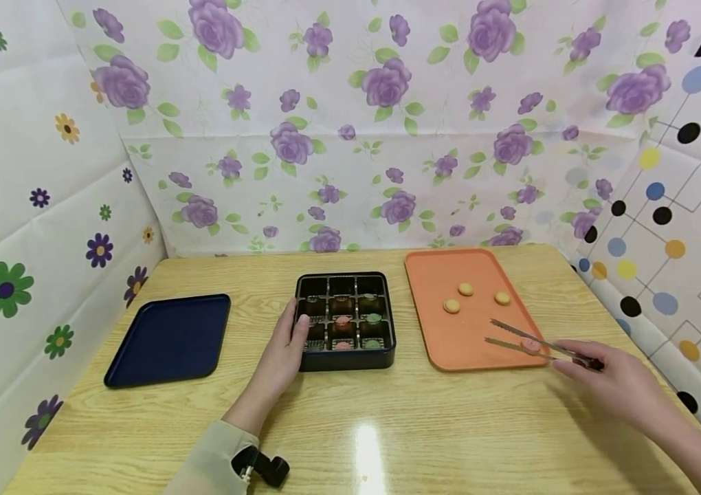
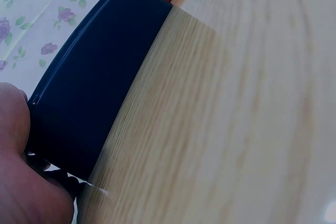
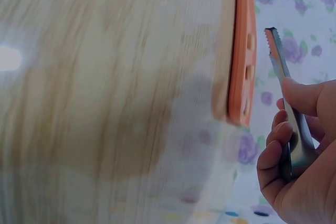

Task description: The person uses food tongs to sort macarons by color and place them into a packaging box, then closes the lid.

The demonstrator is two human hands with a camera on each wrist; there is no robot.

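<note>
My left hand grips the left side of a black box with compartments, its thumb at the rim. Pink macarons and green macarons sit in the box's nearer compartments. In my right hand is a pair of metal tongs with serrated edges, its arms spread apart above an orange tray. A pink macaron lies on that tray, seen close to the tongs' arms. Farther back on the tray are beige macarons. The right wrist view shows fingers and thumb around the tongs.
A dark blue tray lies on the wooden table left of the box. Flowered cloth hangs behind the table and on the left. A dotted cloth borders the right side.
</note>
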